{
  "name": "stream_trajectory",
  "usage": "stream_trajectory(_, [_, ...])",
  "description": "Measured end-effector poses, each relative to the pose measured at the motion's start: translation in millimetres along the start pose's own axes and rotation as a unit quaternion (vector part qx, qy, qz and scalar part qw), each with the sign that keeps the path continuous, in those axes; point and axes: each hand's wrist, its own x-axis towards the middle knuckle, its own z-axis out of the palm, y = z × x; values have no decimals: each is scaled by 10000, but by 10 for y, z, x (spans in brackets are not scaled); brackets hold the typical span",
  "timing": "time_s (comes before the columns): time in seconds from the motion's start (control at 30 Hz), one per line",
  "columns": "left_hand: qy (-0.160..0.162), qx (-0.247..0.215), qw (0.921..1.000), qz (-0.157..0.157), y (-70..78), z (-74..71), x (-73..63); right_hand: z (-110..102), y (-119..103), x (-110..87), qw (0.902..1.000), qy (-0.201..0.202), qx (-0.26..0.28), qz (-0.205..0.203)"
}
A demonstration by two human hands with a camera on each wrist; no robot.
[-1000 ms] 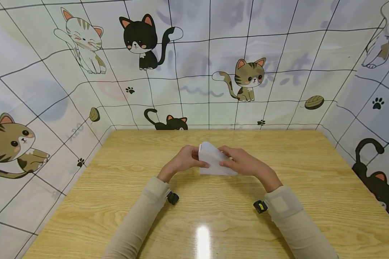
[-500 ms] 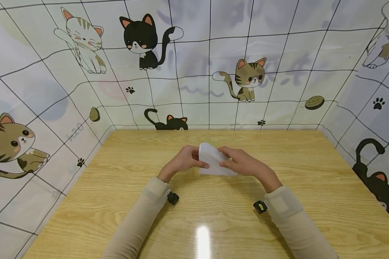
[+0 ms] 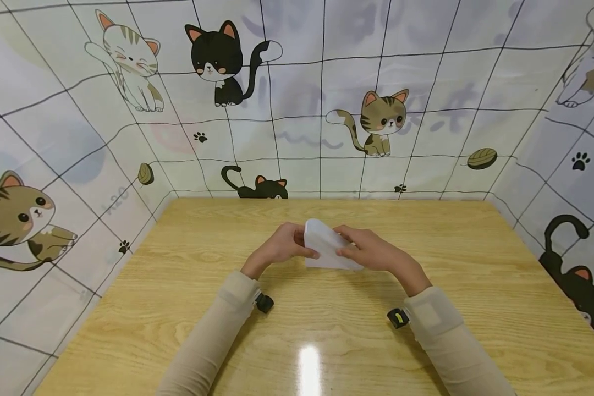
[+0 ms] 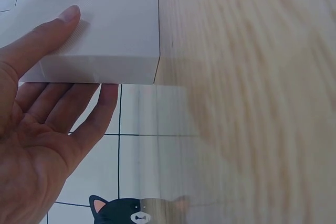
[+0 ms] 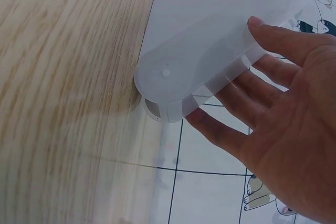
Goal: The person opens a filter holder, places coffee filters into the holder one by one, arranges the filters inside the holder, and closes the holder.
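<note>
A white plastic case (image 3: 320,246) stands on one edge on the wooden table, its upper side sloping down to the right. My left hand (image 3: 283,243) grips its left end, thumb on the near face, fingers behind. From the other side my right hand (image 3: 373,250) holds the sloped edge, again with the thumb in front. In the left wrist view the case (image 4: 118,30) shows a smooth, flat end wall. The right wrist view shows the case (image 5: 173,72) with a rounded corner, a small round dot and a translucent slotted rim; the right fingers lie behind that rim.
The light wood table (image 3: 227,341) carries a bright light reflection near its front. Behind and beside it hangs a white sheet (image 3: 297,137) with cat drawings and grid lines. A small black camera sits at each wrist, the left camera (image 3: 264,303) and the right camera (image 3: 398,317).
Both hands and the white case stay practically in place. The head view has shifted very slightly.
</note>
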Motion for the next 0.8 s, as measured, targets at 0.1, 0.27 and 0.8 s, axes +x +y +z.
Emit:
stream_trajectory(0.1, [23,49,10000,1,0,-6,-4,10,6,20,10000,-26,-15,0])
stream_trajectory(0.27, [95,137,9999,-37,8,-19,-28,19,-1,47,9999,-81,-93,-10])
stream_trajectory(0.8, [8,43,10000,11,11,-2,10,9,-23,4,9997,-57,-195,117])
